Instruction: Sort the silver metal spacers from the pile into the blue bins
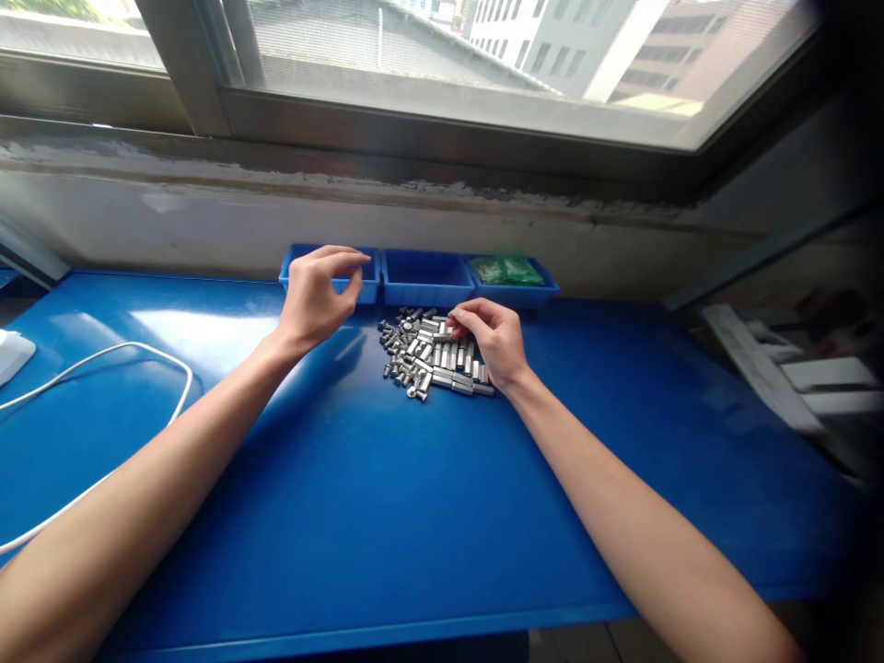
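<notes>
Over the front edge of the left blue bin (370,291) hovers my left hand (321,290). Its thumb and forefinger curve toward each other with a gap between them, and nothing shows in it. My right hand (498,339) is at the back right of a pile of metal parts, thumb and fingers pinched together. Whatever is between those fingertips is too small to make out. The pile's right side is long metal hex standoffs (462,382), many lying side by side. Short metal screws (401,345) lie loosely heaped on its left.
Beside the left bin stand a middle blue bin (428,293) and a right blue bin (517,296) holding a green plastic bag (507,270). A white cable (162,347) loops across the blue table (387,516) at left. The window wall (207,212) rises behind.
</notes>
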Tool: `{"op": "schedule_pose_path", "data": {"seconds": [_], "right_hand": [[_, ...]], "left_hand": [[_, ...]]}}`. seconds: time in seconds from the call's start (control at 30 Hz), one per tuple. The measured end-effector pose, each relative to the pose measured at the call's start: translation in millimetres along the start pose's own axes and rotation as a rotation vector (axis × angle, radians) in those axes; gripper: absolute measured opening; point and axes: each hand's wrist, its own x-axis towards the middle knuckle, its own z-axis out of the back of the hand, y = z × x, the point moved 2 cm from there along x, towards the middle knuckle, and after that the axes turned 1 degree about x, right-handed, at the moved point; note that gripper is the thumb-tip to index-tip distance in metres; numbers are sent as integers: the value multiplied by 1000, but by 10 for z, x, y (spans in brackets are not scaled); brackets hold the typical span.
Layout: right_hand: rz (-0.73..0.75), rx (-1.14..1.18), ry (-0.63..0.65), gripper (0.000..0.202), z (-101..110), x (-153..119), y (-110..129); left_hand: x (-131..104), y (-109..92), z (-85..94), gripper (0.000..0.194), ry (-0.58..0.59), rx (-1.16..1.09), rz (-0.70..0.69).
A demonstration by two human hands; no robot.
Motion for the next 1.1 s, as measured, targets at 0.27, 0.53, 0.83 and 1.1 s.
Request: {"op": "schedule_pose_path", "data": {"seconds": [0.27,0.53,0.83,1.1], "right_hand": [[-4,8,-4,14,-9,0,-1],[3,17,6,16,-1,1,-16],[-4,32,12,15,-7,-3,0],[-16,44,8,14,-19,-8,18]], "left_hand": [[-104,-64,-158,51,660,85,-364],[-124,115,-182,37,683,119,-302],[-88,29,-175,30,524,44,-160],[-99,-18,-188,27,511,-53,-90]]}}
